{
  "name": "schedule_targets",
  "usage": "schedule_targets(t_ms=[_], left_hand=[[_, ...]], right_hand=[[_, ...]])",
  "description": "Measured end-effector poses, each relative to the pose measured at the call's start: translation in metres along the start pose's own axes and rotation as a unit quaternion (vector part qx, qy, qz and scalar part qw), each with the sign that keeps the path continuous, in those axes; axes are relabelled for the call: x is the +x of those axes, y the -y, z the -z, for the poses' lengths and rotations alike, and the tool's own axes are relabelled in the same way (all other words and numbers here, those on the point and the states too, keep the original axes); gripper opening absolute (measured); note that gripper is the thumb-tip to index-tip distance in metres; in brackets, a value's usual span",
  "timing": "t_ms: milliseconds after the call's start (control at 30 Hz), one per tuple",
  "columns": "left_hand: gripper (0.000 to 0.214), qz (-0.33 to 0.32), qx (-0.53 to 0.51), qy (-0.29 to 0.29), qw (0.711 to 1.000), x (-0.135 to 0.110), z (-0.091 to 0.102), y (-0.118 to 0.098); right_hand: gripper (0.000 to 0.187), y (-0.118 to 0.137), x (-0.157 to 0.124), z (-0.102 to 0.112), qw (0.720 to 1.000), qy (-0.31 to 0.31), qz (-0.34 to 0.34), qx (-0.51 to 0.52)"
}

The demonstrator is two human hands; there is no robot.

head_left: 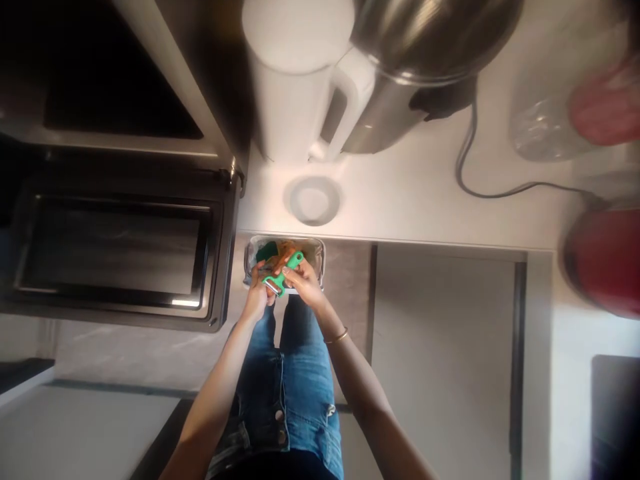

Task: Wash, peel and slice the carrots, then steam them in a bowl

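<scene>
My right hand (306,283) is closed round the handle of a green peeler (284,272), whose metal blade end points toward my left hand. My left hand (259,288) is closed on an orange vegetable (283,253), probably a carrot, mostly hidden by my fingers. Both hands are held low, directly above a small bin (320,257) lined with a clear bag and holding orange and green scraps. A thin bracelet sits on my right wrist. My legs in blue jeans (295,393) show below the hands.
A white counter (400,193) holds a white kettle (295,80), a steel pot (425,40) with a black cord, a round white lid (313,200) and blurred red-lidded containers (600,107) at right. An oven (115,253) with a glass door is at left.
</scene>
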State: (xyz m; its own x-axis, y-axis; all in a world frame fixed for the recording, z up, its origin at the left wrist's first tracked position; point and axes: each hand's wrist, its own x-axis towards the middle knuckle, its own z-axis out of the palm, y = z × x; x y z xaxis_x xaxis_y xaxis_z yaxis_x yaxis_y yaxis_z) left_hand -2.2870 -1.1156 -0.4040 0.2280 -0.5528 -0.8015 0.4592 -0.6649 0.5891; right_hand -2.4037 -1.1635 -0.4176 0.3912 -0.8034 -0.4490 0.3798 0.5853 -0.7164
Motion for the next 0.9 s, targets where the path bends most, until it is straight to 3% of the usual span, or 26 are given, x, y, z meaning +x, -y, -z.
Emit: schedule_targets(t_ms=[167, 333, 533, 633, 733, 833, 900], left_hand=[[0.054, 0.043, -0.002, 0.017, 0.999, 0.012, 0.008, 0.002], [0.068, 0.07, -0.011, 0.075, 0.995, 0.021, 0.025, 0.004], [0.052, 0.108, -0.02, 0.05, 0.993, 0.027, 0.036, 0.011], [0.045, 0.109, -0.028, 0.039, 0.993, 0.026, 0.038, 0.011], [0.05, 0.096, -0.003, 0.038, 0.995, 0.027, 0.041, 0.012], [0.059, 0.08, 0.038, 0.04, 0.995, 0.03, 0.043, 0.016], [0.061, 0.061, 0.049, 0.043, 0.996, 0.031, 0.042, 0.019]], right_hand=[[0.045, -0.01, 0.005, 0.007, 0.999, -0.031, -0.017, -0.021], [0.048, -0.025, 0.024, 0.042, 0.988, -0.15, -0.025, -0.036], [0.031, -0.039, 0.041, 0.08, 0.945, -0.241, 0.035, -0.218], [0.016, -0.039, 0.041, 0.087, 0.915, -0.205, 0.064, -0.342], [0.015, -0.037, 0.035, 0.086, 0.894, -0.155, 0.061, -0.416], [0.016, -0.031, 0.024, 0.075, 0.889, -0.151, 0.078, -0.425], [0.014, -0.024, 0.015, 0.064, 0.901, -0.167, 0.107, -0.385]])
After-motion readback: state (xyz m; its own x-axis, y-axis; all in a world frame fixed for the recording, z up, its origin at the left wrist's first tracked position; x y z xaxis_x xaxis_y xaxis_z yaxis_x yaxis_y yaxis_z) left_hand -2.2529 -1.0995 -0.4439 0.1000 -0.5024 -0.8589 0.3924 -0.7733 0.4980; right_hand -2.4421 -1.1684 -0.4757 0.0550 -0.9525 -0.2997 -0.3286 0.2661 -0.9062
